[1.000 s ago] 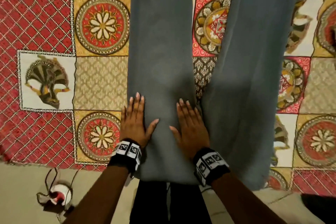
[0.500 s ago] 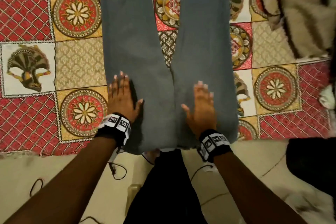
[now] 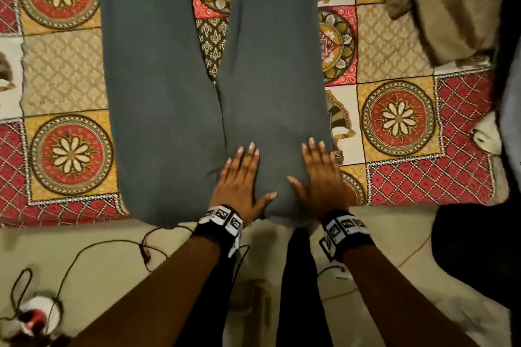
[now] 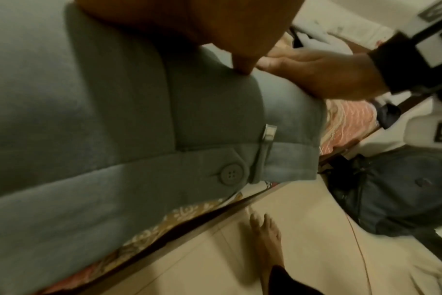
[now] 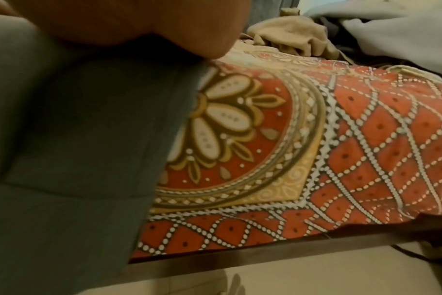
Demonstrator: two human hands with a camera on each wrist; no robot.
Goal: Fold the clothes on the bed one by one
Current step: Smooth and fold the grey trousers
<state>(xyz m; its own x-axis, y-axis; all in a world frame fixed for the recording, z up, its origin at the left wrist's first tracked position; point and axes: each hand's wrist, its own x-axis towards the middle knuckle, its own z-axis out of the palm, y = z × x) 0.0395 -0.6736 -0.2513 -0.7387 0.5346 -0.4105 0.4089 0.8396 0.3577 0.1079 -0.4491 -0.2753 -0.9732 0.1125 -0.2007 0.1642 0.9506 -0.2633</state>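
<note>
- Because the grey woven trousers (image 3: 180, 87) must lie smooth before folding, my left hand (image 3: 239, 177) presses flat, fingers straight, near their waistband.
- Beside it, my right hand (image 3: 321, 177) lies equally flat, pinning the trousers' right edge.

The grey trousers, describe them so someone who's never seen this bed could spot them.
On the patterned bedspread, the grey trousers lie flat, legs stretching away, waistband at the near edge. Both hands press on them, unlike the crumpled beige garment at far right.

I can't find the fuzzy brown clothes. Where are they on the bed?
In the head view, the crumpled brown garment lies at the upper right of the patterned bedspread, well right of the grey trousers, apart from them.
</note>
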